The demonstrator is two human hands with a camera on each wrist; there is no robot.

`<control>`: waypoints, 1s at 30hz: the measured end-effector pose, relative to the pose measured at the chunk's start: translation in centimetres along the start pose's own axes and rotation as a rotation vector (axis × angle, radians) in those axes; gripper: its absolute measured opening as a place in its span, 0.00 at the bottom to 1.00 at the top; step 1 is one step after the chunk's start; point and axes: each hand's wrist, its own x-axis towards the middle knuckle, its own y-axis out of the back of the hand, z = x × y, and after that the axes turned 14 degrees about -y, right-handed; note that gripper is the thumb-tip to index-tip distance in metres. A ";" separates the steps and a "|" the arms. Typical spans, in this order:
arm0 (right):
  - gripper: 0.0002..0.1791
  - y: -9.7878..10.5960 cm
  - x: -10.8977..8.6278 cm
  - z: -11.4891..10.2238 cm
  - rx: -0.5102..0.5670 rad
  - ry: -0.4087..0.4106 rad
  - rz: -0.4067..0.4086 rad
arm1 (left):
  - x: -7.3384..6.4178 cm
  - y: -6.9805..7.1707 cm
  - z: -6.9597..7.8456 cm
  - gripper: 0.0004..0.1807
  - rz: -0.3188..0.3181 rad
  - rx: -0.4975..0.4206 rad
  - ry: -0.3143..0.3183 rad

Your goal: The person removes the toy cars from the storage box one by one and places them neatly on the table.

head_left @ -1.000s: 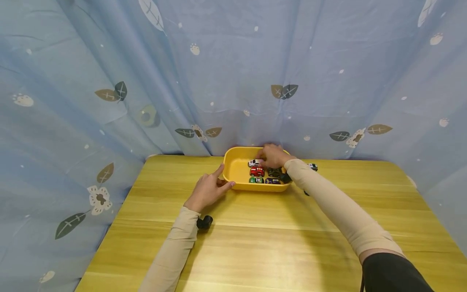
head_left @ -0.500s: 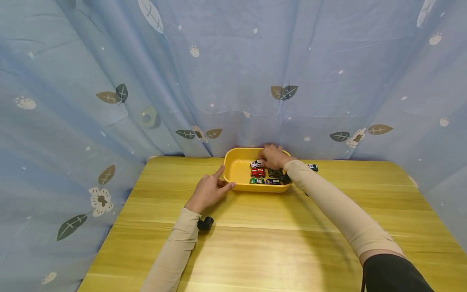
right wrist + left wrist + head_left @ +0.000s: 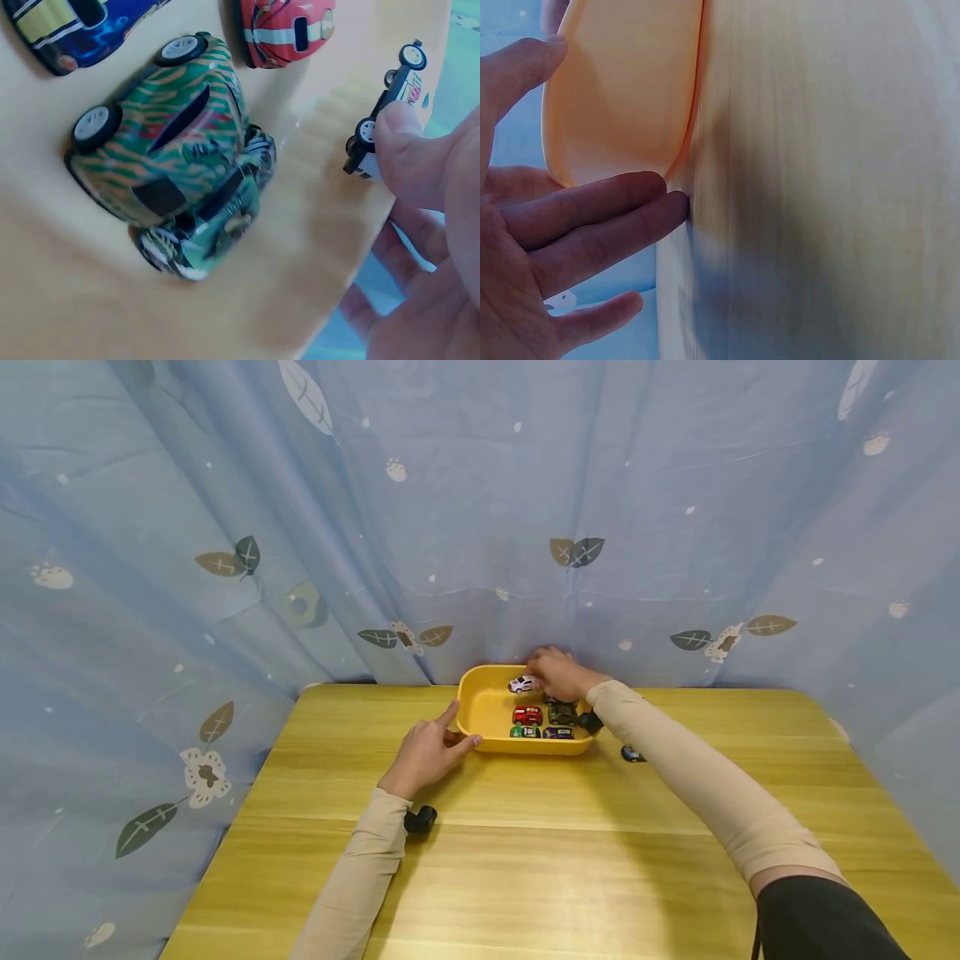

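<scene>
My left hand rests at the left end of the yellow tray, with extended fingers touching it. In the left wrist view the thumb lies at the rim of the tray and the other fingers are by its outside. My right hand pinches a white toy car over the tray's far part. In the right wrist view the thumb presses on this toy car, its wheels turned sideways. Inside the tray stand a red toy car, a green camouflage one, and several others.
A green toy car and a purple-blue one sit along the tray's near wall. One more toy car stands on the wooden table right of the tray, partly behind the right sleeve. A blue curtain hangs behind.
My right hand has lifted the white toy car up and away from beside the red one, toward the tray's far rim. The left hand has kept its place.
</scene>
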 end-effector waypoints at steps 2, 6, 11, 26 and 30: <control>0.13 0.4 -0.2 0.2 0.011 0.033 0.021 | 0.0 -0.1 0.0 0.50 -0.003 -0.001 0.000; 0.13 1.6 -0.7 0.7 0.045 0.080 0.067 | -0.1 -0.1 -0.1 0.50 0.004 -0.006 -0.012; 0.13 3.3 -1.5 1.9 0.047 0.093 0.137 | -0.1 -0.1 -0.2 0.50 0.010 -0.010 -0.024; 0.13 9.0 -6.9 6.7 0.000 -0.012 0.129 | -0.1 -0.2 -0.4 0.50 0.009 -0.009 -0.044; 0.12 10.3 -8.5 7.6 -0.011 -0.068 0.106 | -0.2 -0.1 -0.5 0.51 0.003 -0.012 -0.048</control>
